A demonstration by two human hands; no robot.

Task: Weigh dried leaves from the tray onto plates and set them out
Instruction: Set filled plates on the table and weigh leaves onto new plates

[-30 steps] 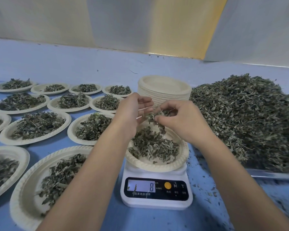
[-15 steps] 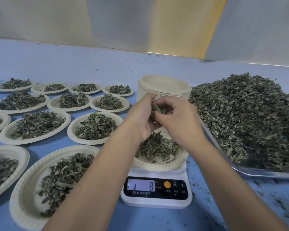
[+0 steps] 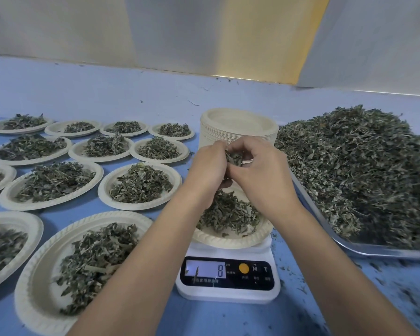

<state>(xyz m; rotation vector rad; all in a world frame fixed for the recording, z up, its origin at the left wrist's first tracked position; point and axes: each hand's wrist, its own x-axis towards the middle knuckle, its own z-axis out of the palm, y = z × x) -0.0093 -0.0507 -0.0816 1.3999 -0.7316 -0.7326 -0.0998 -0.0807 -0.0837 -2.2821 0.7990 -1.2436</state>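
A white digital scale reads 8 and carries a cream paper plate with a small heap of dried leaves. Above that plate, my left hand and my right hand meet, and together they hold a clump of dried leaves between curled fingers. To the right, a metal tray holds a large pile of dried leaves.
A stack of empty paper plates stands behind my hands. Several filled plates lie in rows on the blue table to the left, the nearest one by my left forearm. Leaf crumbs are scattered at the lower right.
Both hands have lifted away from the plate and come together round the clump of leaves. The scale reading stays at 8.
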